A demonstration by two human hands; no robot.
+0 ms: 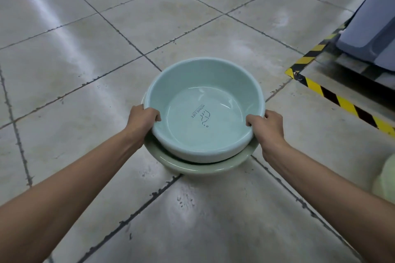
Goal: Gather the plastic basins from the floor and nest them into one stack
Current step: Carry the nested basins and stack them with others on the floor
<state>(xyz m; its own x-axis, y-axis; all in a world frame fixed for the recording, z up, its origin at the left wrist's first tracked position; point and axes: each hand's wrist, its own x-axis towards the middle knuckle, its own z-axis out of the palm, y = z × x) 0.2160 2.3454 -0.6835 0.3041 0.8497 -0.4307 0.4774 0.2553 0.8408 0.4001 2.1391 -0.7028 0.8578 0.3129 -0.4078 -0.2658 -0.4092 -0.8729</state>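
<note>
Tiles (81, 92), left hand (142, 121), right hand (266, 127) gripping basin (203, 96)

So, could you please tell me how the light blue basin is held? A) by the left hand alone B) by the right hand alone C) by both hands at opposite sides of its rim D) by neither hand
C: the left hand and the right hand each curl fingers over the rim of the light blue basin, one on either side.

left grip (143, 118) and right grip (267, 126) bare; forearms (74, 177) bare as far as seen.
</note>
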